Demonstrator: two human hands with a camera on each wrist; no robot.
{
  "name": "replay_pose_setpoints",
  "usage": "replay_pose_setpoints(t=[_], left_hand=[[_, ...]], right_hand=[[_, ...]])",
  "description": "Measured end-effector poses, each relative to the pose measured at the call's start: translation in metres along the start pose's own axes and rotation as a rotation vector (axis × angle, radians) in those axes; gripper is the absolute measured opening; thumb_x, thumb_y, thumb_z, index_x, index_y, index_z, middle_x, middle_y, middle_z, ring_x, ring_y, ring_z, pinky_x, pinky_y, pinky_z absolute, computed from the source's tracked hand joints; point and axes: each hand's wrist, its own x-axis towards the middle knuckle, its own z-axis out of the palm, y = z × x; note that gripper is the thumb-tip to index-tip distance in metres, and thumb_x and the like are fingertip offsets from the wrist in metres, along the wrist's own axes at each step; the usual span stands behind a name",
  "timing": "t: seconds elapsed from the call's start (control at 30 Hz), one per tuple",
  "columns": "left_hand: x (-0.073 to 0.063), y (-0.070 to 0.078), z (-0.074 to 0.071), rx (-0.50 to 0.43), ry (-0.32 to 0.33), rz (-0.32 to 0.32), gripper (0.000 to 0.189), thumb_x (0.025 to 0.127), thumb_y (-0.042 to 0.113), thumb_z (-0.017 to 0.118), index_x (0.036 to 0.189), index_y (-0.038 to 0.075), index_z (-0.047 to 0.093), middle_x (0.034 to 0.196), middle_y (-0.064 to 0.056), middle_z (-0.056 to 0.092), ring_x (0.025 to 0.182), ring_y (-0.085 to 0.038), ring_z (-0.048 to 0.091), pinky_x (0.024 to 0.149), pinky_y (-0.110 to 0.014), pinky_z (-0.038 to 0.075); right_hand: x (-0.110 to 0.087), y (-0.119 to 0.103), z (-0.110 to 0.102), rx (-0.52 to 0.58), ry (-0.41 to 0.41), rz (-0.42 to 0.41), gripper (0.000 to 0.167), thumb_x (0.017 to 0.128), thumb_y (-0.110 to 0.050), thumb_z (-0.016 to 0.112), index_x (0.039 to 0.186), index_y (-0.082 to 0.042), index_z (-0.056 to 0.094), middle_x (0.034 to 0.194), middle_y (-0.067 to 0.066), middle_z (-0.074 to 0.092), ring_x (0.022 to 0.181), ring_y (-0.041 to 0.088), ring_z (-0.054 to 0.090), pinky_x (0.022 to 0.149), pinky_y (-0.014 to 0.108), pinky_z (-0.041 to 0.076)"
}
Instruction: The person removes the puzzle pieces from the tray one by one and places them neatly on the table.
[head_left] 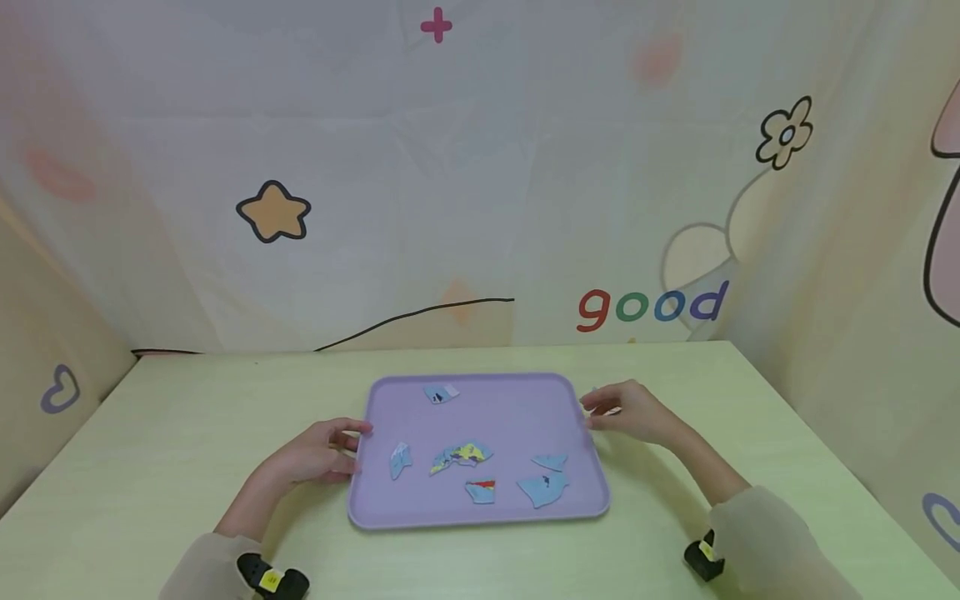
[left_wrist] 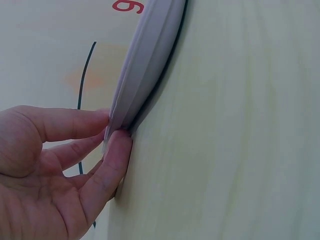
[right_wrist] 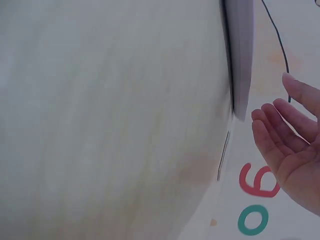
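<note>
A shallow lilac tray (head_left: 480, 417) lies on the table. My left hand (head_left: 322, 450) pinches its left rim, and the left wrist view shows the thumb and fingertips at the tray edge (left_wrist: 147, 65). Beside the right rim, my right hand (head_left: 633, 411) has loosely bent fingers. In the right wrist view those fingers (right_wrist: 267, 132) hold nothing and stand apart from the tray edge (right_wrist: 242, 55). Inside the tray are several flat, irregular, light-blue printed pieces: a yellow-patterned one (head_left: 468, 453), a red-striped one (head_left: 480, 492), and a larger one (head_left: 543, 490) at right.
A thin flat piece (right_wrist: 223, 156) lies on the table past the tray's right side, mostly hidden behind the right hand in the head view. The pale wooden table (head_left: 225, 400) meets a printed cloth backdrop (head_left: 450, 183) behind and at both sides.
</note>
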Motion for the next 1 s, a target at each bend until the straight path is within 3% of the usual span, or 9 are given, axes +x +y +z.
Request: replay_pose_setpoints(t=[0.57, 1.0], left_hand=[[0.001, -0.003, -0.001, -0.004, 0.001, 0.011, 0.052, 0.075, -0.007, 0.061, 0.125, -0.005, 0.046, 0.100, -0.014, 0.047, 0.084, -0.020, 0.050, 0.072, -0.033, 0.052], [0.001, -0.002, -0.001, -0.003, -0.009, 0.015, 0.051, 0.075, -0.007, 0.061, 0.124, -0.006, 0.046, 0.101, -0.015, 0.048, 0.084, -0.020, 0.050, 0.071, -0.032, 0.052]], right_hand=[[-0.012, -0.029, 0.023, 0.138, -0.200, -0.064, 0.034, 0.077, -0.009, 0.071, 0.103, 0.010, 0.062, 0.099, 0.019, 0.063, 0.089, 0.027, 0.060, 0.077, 0.026, 0.051], [-0.014, -0.034, 0.035, 0.111, -0.321, -0.060, 0.029, 0.072, -0.007, 0.074, 0.099, 0.004, 0.066, 0.095, 0.009, 0.066, 0.086, 0.018, 0.060, 0.077, 0.027, 0.051]])
